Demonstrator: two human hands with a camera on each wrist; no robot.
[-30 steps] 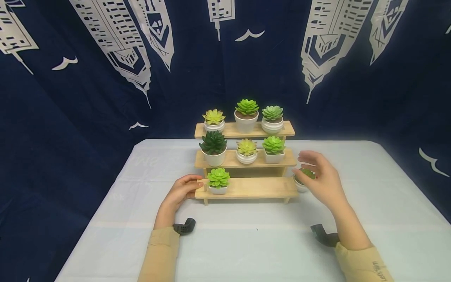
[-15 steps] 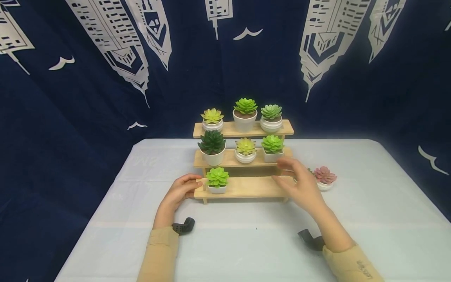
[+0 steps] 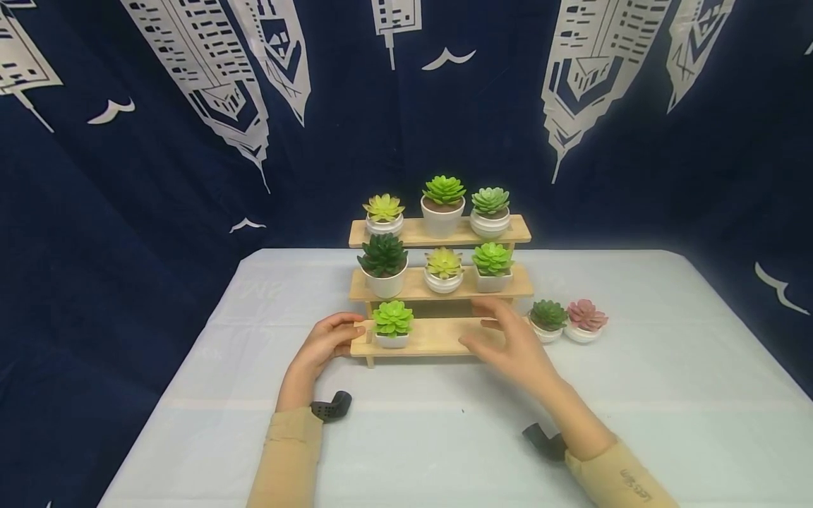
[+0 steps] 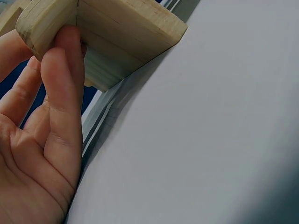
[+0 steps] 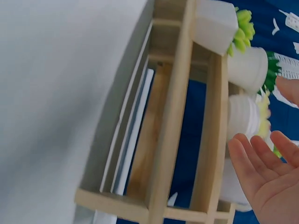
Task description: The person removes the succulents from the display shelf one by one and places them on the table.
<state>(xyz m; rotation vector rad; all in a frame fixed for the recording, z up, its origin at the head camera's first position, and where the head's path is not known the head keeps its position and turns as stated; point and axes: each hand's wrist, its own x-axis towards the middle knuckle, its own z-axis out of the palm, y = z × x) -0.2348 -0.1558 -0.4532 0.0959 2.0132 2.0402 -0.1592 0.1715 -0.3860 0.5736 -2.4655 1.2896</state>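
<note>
A three-tier wooden plant stand (image 3: 438,337) holds several small potted succulents. My left hand (image 3: 327,342) grips the left end of its lowest board, thumb and fingertips at the wood (image 4: 131,28) in the left wrist view. My right hand (image 3: 514,353), fingers apart and holding nothing, is over the right part of that board. A bright green succulent in a square white pot (image 3: 393,324) sits at the board's left end. On the middle tier are a dark green succulent (image 3: 384,264), a yellow-green one (image 3: 444,271) and a light green one (image 3: 492,267).
Beside the stand's right end, a green succulent (image 3: 547,321) and a pink succulent (image 3: 585,321) in white pots sit close together on the white table (image 3: 419,444). Three more succulents line the top tier (image 3: 413,233). A dark blue printed cloth (image 3: 483,134) hangs behind.
My right hand has moved left from the green succulent beside the stand to over the lowest board, uncovering the green and pink succulents. My left hand keeps its grip.
</note>
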